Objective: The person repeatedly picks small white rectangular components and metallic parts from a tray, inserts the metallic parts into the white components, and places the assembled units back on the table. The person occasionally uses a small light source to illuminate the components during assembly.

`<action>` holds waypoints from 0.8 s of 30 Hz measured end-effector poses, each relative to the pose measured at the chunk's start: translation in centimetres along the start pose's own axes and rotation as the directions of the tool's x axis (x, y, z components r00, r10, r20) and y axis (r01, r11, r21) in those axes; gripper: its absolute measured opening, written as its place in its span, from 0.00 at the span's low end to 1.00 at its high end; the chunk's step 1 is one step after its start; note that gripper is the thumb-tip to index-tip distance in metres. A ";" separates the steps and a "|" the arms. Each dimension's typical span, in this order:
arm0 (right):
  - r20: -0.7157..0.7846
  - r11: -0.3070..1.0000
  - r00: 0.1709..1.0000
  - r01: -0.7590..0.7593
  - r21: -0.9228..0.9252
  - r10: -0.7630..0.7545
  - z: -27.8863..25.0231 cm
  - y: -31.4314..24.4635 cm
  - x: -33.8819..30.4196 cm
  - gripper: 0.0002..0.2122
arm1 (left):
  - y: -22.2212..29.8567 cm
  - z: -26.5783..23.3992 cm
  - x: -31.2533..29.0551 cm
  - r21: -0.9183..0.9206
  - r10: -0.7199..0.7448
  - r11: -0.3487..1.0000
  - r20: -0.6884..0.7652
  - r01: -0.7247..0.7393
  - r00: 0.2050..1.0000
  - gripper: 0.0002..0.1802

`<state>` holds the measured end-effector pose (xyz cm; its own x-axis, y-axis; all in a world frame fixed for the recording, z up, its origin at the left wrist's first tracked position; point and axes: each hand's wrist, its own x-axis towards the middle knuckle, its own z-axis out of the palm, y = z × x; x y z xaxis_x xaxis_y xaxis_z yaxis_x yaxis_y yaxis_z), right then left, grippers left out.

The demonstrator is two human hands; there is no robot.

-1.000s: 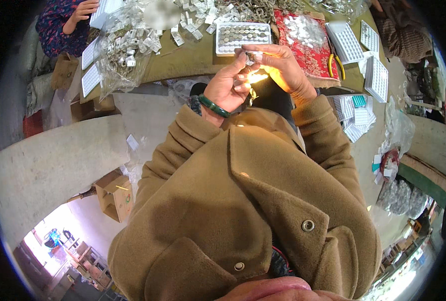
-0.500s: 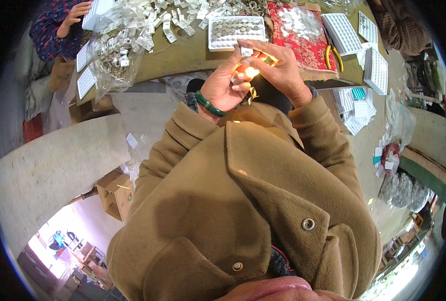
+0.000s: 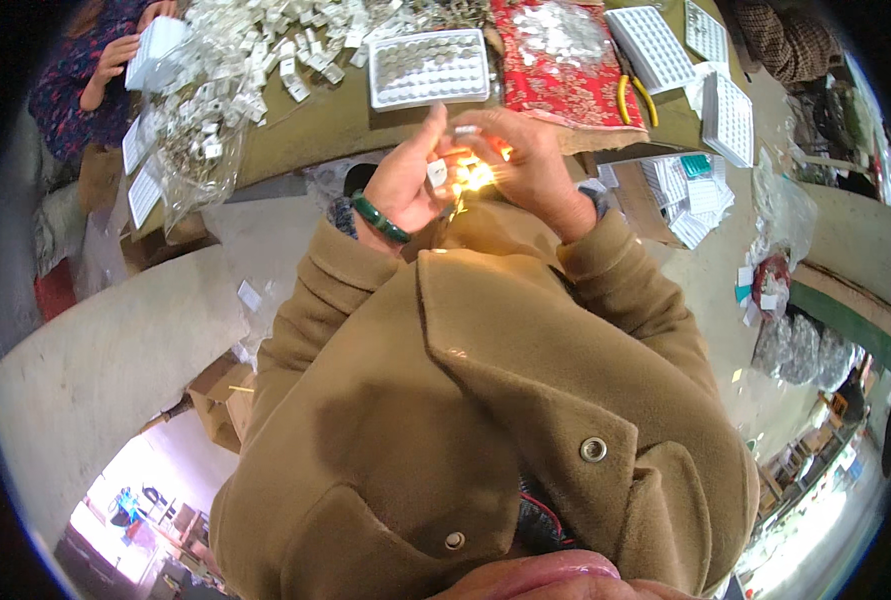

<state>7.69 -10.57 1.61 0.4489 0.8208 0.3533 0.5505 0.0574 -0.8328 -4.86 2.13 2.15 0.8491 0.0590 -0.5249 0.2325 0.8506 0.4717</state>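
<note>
In front of my coat, my left hand (image 3: 402,182), with a green bangle at the wrist, has its thumb up and its fingers curled around a small white plastic case (image 3: 436,174). Opposite it, my right hand (image 3: 533,165) bends its fingers inward, with a small white piece (image 3: 466,130) at the fingertips. Between the two palms glows a string of tiny warm lights (image 3: 475,176), a bit of its thin gold wire hanging below. Glare and the curled fingers hide exactly how the lights are held. Just beyond my hands, a white tray (image 3: 430,99) holds rows of grey round discs.
A heap of white cases (image 3: 290,70) and a clear plastic bag cover the table's left. Silvery discs lie on a red patterned cloth (image 3: 530,95), beside yellow-handled pliers (image 3: 637,101) and white dimpled trays (image 3: 650,48). At far left, another person's hands hold white trays (image 3: 160,52).
My hands have moved slightly left and down in view, and drawn apart at the fingertips. The white case in my left hand now shows more plainly. The whole scene has shifted left.
</note>
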 end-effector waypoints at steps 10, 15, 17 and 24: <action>-0.040 0.930 0.942 -0.321 0.182 0.333 -5.0 2.5 -1.7 0.09 | -1.1 0.5 1.0 0.349 0.073 0.933 0.053 -0.087 0.996 0.14; -0.145 0.890 0.989 -0.103 -0.444 0.042 -6.5 4.8 1.1 0.06 | -1.6 2.1 1.3 0.581 0.363 0.727 0.126 -0.365 0.923 0.14; -0.116 0.858 0.993 -0.085 -0.507 0.030 -6.0 5.2 1.7 0.06 | -1.3 2.4 1.4 0.592 0.363 0.709 0.158 -0.382 0.918 0.14; -0.221 0.887 0.964 -0.228 -0.401 0.147 -6.6 6.6 1.7 0.06 | -1.1 1.8 0.9 0.447 0.262 0.854 0.075 -0.267 0.962 0.17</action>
<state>16.75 -12.54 -0.43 0.6694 0.6742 0.3120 0.6685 -0.3635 -0.6488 -3.48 0.29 2.41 0.9135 0.2399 -0.3284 0.1838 0.4768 0.8596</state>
